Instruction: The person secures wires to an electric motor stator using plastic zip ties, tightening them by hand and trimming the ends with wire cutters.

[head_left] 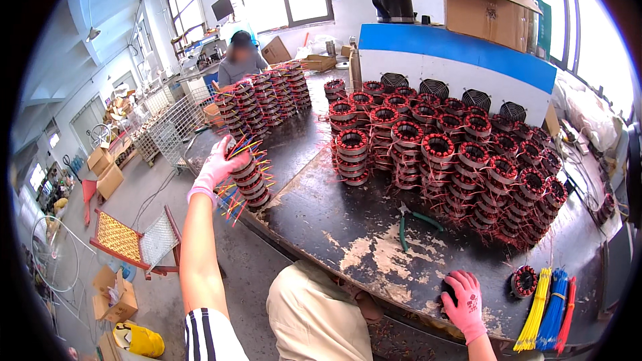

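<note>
My left hand [219,162], in a pink glove, is closed on a wound motor stator at the top of a short stack [250,184] by the table's left edge. Yellow, blue and red wire ends stick out around that stack. My right hand [466,302], also gloved in pink, is low at the table's front edge. Its fingers curl round something dark that I cannot make out. A single stator [523,281] sits just right of it, beside bundles of yellow wires [535,311], blue wires [554,311] and red wires [570,314].
Many stacked stators [438,150] fill the table's back right. Green-handled pliers [406,224] lie on the worn tabletop [361,254]. More wired stacks [264,100] stand far left, with a person [239,60] behind them. A chair [144,241] is on the floor at left.
</note>
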{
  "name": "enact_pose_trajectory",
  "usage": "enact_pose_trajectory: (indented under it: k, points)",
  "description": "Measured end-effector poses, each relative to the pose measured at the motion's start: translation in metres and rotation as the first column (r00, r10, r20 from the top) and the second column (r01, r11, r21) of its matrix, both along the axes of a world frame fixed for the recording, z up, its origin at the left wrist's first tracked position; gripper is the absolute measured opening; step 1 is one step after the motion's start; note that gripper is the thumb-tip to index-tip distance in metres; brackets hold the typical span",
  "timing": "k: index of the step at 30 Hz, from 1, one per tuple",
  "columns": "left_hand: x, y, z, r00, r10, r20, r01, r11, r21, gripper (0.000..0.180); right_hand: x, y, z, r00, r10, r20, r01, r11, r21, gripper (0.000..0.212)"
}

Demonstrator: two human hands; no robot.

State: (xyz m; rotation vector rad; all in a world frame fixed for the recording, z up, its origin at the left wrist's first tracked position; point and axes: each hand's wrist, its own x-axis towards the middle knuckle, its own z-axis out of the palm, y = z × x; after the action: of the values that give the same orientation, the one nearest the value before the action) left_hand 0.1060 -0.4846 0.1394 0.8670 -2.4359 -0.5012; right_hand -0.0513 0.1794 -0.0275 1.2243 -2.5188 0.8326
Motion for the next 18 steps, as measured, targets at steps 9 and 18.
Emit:
enact_pose_trajectory:
  k: [9, 18]
  points:
    - [0.019, 0.01, -0.009, 0.968, 0.01, -0.249, -0.076, 0.963, -0.259, 0.077, -0.02, 0.127, 0.035, 0.792, -0.546, -0.272, 0.566, 0.825, -0.008, 0.044]
    - [-0.001, -0.013, -0.016, 0.995, 0.097, -0.009, -0.097, 0.995, -0.001, 0.115, -0.027, 0.175, -0.009, 0.807, -0.585, -0.08, 0.59, 0.803, 0.082, 0.051]
